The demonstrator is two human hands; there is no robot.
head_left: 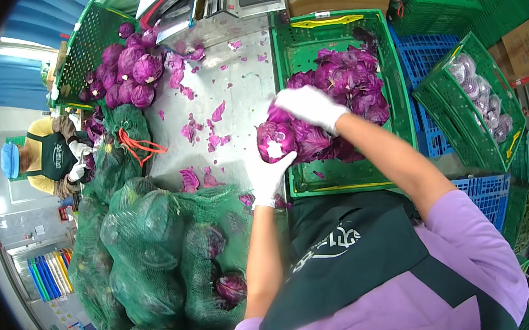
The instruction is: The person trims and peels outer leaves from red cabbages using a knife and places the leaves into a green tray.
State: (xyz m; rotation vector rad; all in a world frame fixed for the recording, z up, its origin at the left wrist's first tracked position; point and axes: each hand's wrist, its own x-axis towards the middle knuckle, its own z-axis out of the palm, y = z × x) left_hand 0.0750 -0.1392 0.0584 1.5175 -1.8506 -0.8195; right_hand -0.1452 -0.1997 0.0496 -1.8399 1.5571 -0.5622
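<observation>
White gloves cover both hands. My left hand cups a red cabbage over the near right edge of the steel table, its pale cut stem facing up. Just above it, my right hand is blurred and lies over purple leaves beside the cabbage; its fingertips are hard to make out, and so is whether it grips a leaf. Under and beyond that hand, loose purple outer leaves are heaped in a green plastic crate. Torn leaf scraps lie scattered over the table.
Green mesh sacks of cabbages fill the near left. A tilted green crate spills cabbage heads at the far left. A co-worker in gloves stands beyond the sacks. At right, another crate holds wrapped produce. A metal machine stands at the back.
</observation>
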